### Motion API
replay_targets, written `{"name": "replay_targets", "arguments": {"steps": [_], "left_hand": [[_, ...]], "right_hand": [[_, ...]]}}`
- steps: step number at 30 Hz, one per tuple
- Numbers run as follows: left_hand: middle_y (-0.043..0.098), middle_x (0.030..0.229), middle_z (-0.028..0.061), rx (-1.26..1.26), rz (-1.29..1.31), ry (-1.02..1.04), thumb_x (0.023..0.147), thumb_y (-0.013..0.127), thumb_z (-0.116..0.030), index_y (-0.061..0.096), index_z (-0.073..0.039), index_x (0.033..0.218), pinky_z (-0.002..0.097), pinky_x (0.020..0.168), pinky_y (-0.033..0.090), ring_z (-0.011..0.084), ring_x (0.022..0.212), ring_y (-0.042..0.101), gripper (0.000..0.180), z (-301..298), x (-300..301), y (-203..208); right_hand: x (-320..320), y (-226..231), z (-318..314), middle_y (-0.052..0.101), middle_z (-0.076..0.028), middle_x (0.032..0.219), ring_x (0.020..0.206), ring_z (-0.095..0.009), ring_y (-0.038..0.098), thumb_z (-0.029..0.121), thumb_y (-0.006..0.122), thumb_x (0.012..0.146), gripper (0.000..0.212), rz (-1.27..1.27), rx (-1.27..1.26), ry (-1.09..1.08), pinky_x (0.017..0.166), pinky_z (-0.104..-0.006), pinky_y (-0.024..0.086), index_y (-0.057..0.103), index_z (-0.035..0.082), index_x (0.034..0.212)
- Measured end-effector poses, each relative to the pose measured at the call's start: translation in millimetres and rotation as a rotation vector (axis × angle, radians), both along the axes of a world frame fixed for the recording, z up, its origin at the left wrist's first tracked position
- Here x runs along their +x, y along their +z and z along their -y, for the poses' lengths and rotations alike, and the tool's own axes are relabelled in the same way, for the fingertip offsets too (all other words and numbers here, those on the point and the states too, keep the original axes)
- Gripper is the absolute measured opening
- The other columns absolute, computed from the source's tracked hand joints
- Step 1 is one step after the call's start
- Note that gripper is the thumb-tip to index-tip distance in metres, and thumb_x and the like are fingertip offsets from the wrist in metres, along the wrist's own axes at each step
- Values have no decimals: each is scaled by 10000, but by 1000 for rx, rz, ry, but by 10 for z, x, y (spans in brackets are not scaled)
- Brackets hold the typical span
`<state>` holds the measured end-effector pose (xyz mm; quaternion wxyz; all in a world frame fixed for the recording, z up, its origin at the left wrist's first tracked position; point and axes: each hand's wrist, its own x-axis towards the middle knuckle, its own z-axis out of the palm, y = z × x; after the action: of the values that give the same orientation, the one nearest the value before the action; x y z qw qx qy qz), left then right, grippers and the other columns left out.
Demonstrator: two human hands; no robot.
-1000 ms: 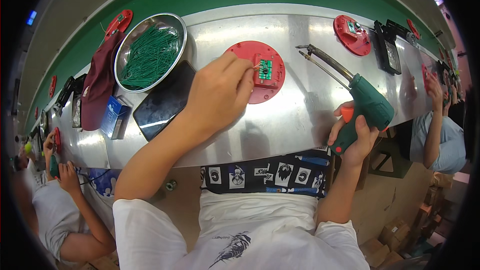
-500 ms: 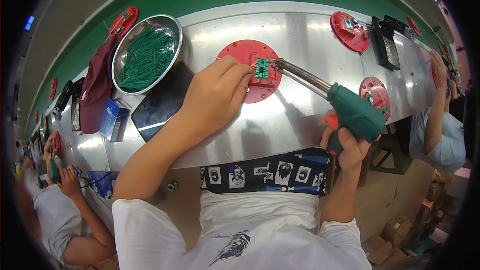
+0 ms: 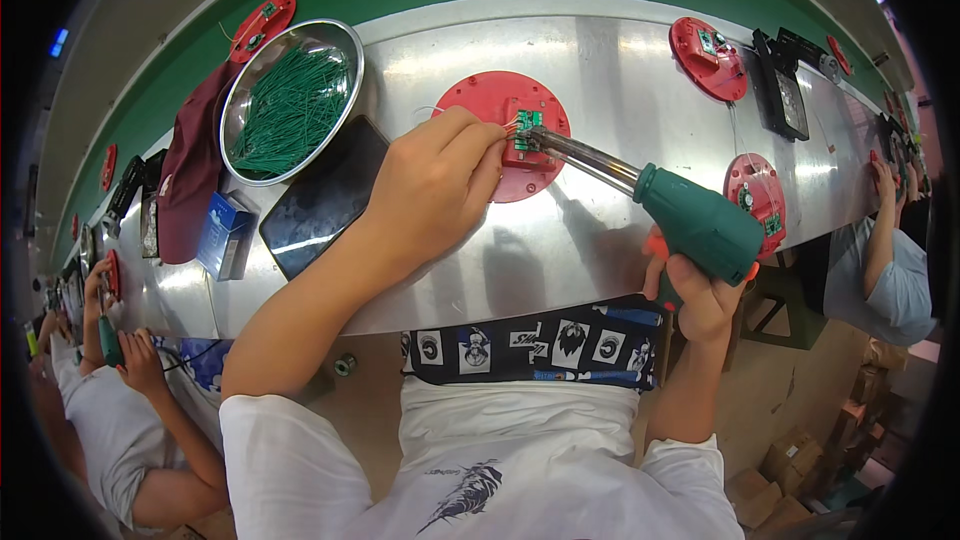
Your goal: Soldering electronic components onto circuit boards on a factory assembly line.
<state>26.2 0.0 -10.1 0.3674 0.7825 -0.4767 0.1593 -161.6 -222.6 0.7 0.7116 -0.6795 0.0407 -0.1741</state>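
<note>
A round red plastic housing [image 3: 470,90] lies on the metal bench in front of me. On its raised block sits a small green circuit board [image 3: 529,121]. My left hand [image 3: 430,185] is closed in a pinch on thin wires [image 3: 511,127] at the board's left edge. In my right hand [image 3: 705,305] is a green soldering gun [image 3: 700,225], gripped by its handle. Its metal barrel points left, and the tip is at the right part of the board. Whether the tip touches the solder points is too small to tell.
Left of my arm are a steel bowl [image 3: 357,60] of green wires, a dark flat tablet-like device [image 3: 325,200], a blue box [image 3: 222,235] and a maroon cap [image 3: 190,180]. More red housings [image 3: 708,58] lie rightward, near a black device [image 3: 782,90]. Co-workers sit on both sides.
The soldering gun has moved left, bringing its tip from the board's right edge further over the board. My left hand keeps its pinch on the wires. The view has shifted slightly.
</note>
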Motion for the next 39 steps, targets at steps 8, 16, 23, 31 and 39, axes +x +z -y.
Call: {"name": "replay_targets", "arguments": {"steps": [8, 16, 23, 31, 39], "left_hand": [[637, 831, 121, -14, -26, 0, 819, 684, -16, 686, -2, 940, 385, 625, 535, 296, 689, 647, 122, 8, -1, 9], [637, 846, 124, 10, -30, -15, 810, 688, -7, 683, 4, 954, 386, 630, 537, 299, 695, 646, 144, -11, 1, 32], [653, 864, 122, 0, -35, -24, 821, 695, 16, 708, 14, 969, 325, 585, 514, 248, 665, 649, 149, -2, 17, -2], [655, 871, 127, 7, -28, -22, 821, 695, 13, 706, 13, 969, 329, 596, 520, 251, 675, 653, 149, -14, 18, 32], [658, 872, 128, -4, -43, -14, 829, 685, 17, 701, 12, 965, 326, 590, 519, 243, 682, 658, 138, -10, -5, 27]], "right_hand": [[17, 4, 6, 668, -123, 851, 537, -155, 602, -42, 586, 847, 273, -11, 31, -16, 475, -265, 459, 624, -99, 1111], [55, -24, 88, 647, -148, 853, 528, -176, 584, 24, 580, 898, 332, -26, 99, 37, 448, -287, 460, 561, -98, 1206], [60, -120, 59, 610, -232, 916, 436, -238, 564, 261, 619, 935, 473, 78, 130, -107, 356, -306, 437, 521, -111, 1209], [33, -176, 145, 644, -221, 1028, 572, -241, 617, 157, 593, 949, 423, 115, 186, -24, 408, -316, 490, 505, -102, 1271], [19, -190, 148, 641, -219, 1032, 583, -242, 622, 175, 611, 948, 440, 110, 217, -51, 398, -312, 485, 502, -102, 1272]]}}
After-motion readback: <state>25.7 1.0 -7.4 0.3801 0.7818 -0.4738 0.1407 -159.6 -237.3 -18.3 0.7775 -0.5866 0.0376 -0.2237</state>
